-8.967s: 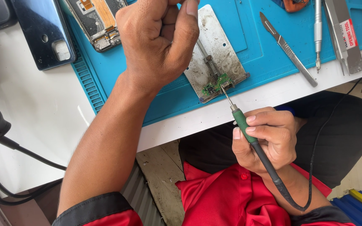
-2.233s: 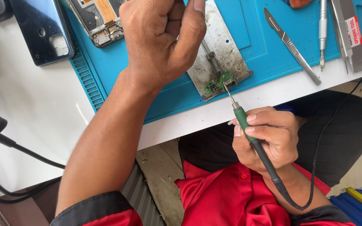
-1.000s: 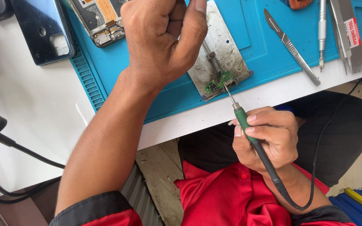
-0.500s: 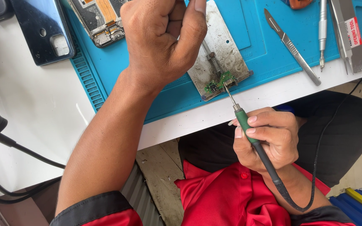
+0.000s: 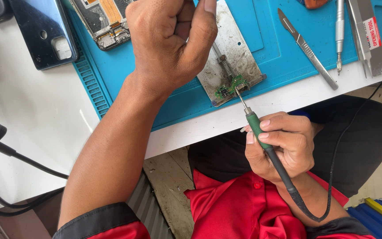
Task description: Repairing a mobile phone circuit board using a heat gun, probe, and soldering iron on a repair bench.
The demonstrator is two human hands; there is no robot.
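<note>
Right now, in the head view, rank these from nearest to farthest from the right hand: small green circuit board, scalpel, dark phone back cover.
1. Small green circuit board, just up-left of the right hand.
2. Scalpel, up-right on the blue mat.
3. Dark phone back cover, far top left.

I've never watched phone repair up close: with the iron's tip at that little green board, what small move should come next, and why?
Probably a slight nudge of the soldering iron tip along the small green board. The right hand holds the tip at the board's edge on the metal plate, while the left hand hovers closed above it.

label (image 5: pixel 370 33) | red-white strip | on metal tool (image 5: pixel 368 40) | top right, mat (image 5: pixel 284 53)
</note>
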